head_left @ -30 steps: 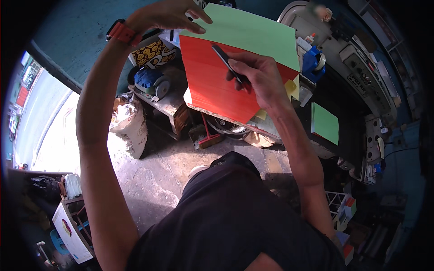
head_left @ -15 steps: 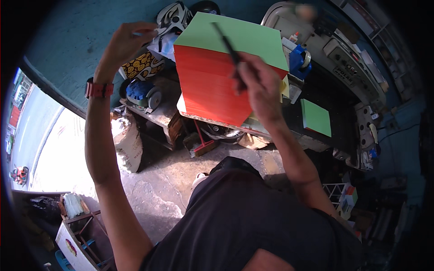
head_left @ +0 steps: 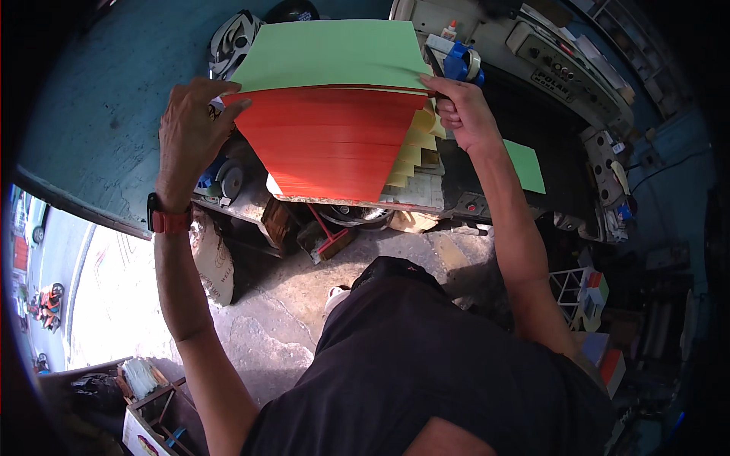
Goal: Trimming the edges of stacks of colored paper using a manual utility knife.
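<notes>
Green sheets (head_left: pixel 331 53) lie on top of a tall, uneven stack of red paper (head_left: pixel 319 144), with yellow paper (head_left: pixel 417 140) sticking out at its right. My left hand (head_left: pixel 190 129) grips the left edge near the seam between green and red, thumb and index apart around it. My right hand (head_left: pixel 464 114) pinches the right edge at the same height, its other fingers curled; whether the black bar-shaped tool is still inside them is hidden.
A helmet (head_left: pixel 228 45), blue tape dispenser (head_left: pixel 460 64) and glue bottle (head_left: pixel 449 32) are behind. A large machine (head_left: pixel 544 57) and green sheets (head_left: pixel 525 163) stand right. A grinder (head_left: pixel 228 181), broom (head_left: pixel 333 243) and sack (head_left: pixel 213 266) are below. A street shows far left.
Both hands have moved to opposite edges of the stack. The black tool raised in my right hand earlier is no longer clearly visible. The stack now appears squarer to me.
</notes>
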Demonstrator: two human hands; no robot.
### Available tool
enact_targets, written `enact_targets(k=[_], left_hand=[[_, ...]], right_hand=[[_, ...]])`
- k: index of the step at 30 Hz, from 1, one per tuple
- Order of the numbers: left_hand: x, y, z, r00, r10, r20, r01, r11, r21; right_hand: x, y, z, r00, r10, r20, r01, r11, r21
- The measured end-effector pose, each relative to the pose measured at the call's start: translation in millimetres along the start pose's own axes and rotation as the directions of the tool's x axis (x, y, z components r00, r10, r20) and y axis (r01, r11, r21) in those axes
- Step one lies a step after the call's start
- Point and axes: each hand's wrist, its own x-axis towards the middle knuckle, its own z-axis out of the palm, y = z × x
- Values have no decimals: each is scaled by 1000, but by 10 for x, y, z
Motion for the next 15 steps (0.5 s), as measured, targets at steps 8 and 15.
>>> enact_targets(k=[8,15], left_hand=[[-49,598,83,905,375,-201,-345,923,171],[-85,2291,62,797,575,-187,-520,809,273]], right_hand=[[-375,-240,-350,992,-77,102,47,961,272],[-967,-509,-2236,987,-119,112,56,891,451]])
